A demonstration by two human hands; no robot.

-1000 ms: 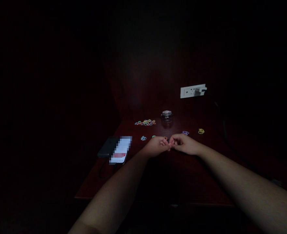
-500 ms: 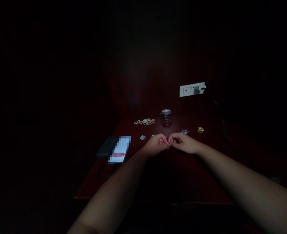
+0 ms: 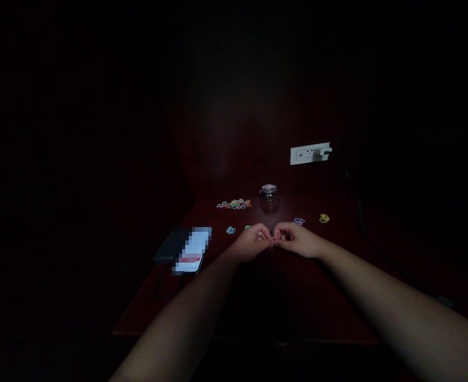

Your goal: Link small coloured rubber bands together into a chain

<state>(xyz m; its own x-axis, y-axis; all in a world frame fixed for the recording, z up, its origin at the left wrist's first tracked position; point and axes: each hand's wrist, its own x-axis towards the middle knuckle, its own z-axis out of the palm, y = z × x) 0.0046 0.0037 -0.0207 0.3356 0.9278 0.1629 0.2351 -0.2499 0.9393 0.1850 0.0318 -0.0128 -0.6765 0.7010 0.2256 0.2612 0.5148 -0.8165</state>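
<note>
My left hand [image 3: 253,242] and my right hand [image 3: 300,242] meet fingertip to fingertip above the table. Both are closed in a pinch on a small reddish rubber band [image 3: 274,239], mostly hidden by the fingers. Just beyond my left hand, a green band [image 3: 247,227] is partly covered, with a few light blue bands [image 3: 230,230] further left. Purple bands [image 3: 299,221] lie behind my right hand, and yellow bands [image 3: 324,218] sit to its right. At the back left is a loose spread of bands in several colours [image 3: 236,204].
A clear lidded jar [image 3: 268,195] stands at the back of the dark red table [image 3: 297,297]. On the left a lit phone [image 3: 194,250] lies beside a dark flat box-like object [image 3: 170,245]. A cable [image 3: 361,215] hangs from the wall socket [image 3: 310,153] on the right.
The view has shifted slightly, so everything sits a little lower in the picture. Both hands stay pinched together at the same place, and less of the reddish band shows between the fingertips.
</note>
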